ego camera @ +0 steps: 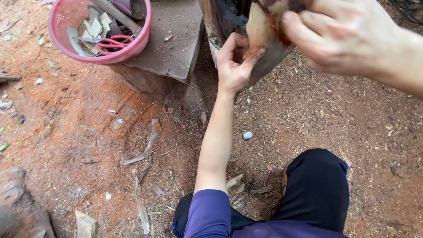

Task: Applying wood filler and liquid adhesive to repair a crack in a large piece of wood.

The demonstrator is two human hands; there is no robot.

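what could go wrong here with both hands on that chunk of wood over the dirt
1. The left hand grips the wood piece from below while the right hand pinches its top; rough, flaky edges could splinter fingers.
2. The pink basket overhangs the edge of the wooden block; a bump might tip out the red-handled scissors.
3. Loose wood shavings on the ground could poke a knee.
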